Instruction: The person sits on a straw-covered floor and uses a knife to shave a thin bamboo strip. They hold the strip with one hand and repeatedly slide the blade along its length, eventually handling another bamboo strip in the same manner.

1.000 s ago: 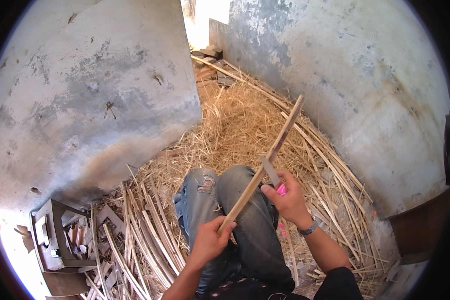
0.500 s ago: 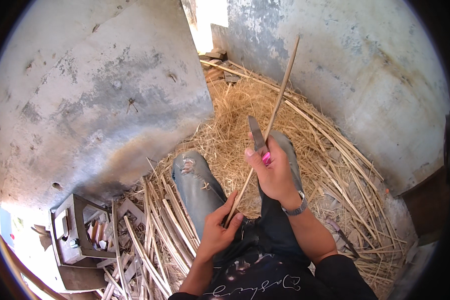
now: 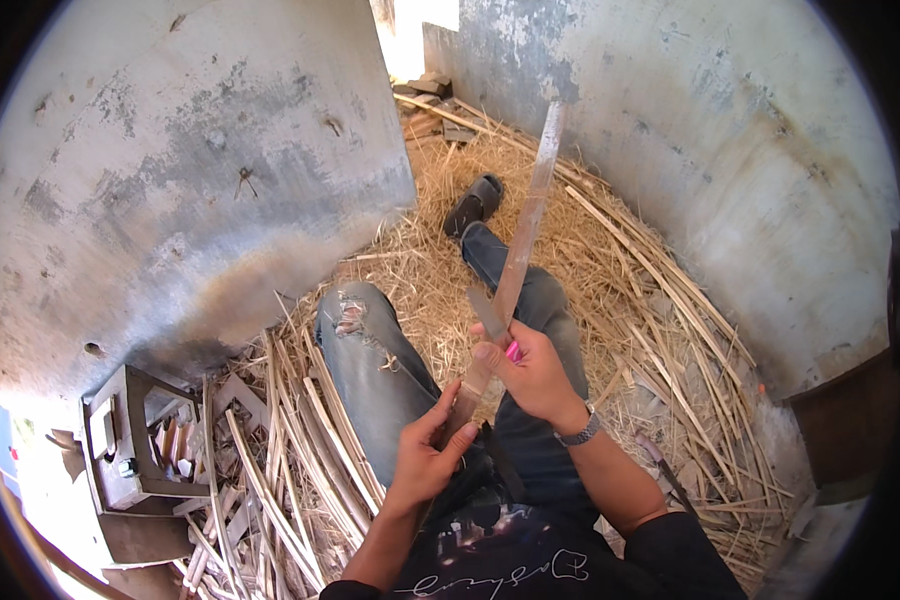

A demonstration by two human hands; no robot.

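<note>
A long, flat wooden strip (image 3: 527, 235) slants up and away from my lap, its wide face turned toward me. My left hand (image 3: 427, 455) is closed around its lower end, fingers on one side and thumb on the other. Further up, my right hand (image 3: 538, 378) is closed on a knife with a pink handle (image 3: 513, 351), and its fingers also press against the strip. The knife's broad grey blade (image 3: 486, 311) points up and left, lying across or right beside the strip; which of these I cannot tell.
Pale shavings (image 3: 425, 265) cover the floor between and beyond my legs. Long strips lie in piles on the left (image 3: 315, 460) and along the right wall (image 3: 660, 270). A wooden box frame (image 3: 120, 485) stands far left. A curved dark tool (image 3: 667, 467) lies near my right forearm.
The strip has turned from its narrow edge to its wide face. My right hand has come lower and closer to my left. My right leg has stretched forward, its dark shoe now showing.
</note>
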